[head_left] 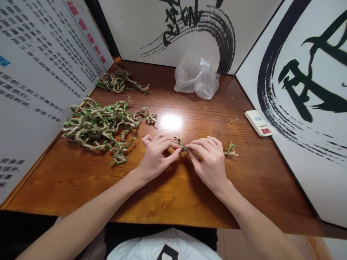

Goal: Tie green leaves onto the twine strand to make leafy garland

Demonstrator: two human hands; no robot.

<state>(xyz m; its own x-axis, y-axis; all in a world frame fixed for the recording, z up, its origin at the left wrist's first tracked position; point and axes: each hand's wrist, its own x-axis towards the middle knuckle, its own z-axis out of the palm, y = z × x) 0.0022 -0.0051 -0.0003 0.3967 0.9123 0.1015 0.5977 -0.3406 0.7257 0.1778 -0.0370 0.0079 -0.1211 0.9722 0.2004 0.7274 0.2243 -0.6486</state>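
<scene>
Twine with green leaves (183,148) is pinched between the fingertips of the left hand (157,155) and the right hand (209,159), both grips narrow, over the middle of the wooden table (173,207). A leafy end (231,153) is seen past the right hand. The near edge is crossed by both forearms, with wood left showing between them. Leftward room is limited by a large twine heap (97,124), a smaller heap (116,81) lying behind it. A plastic bag (196,77) is set near the rear edge, a white device (258,123) beside the right-hand panel (306,119).
</scene>
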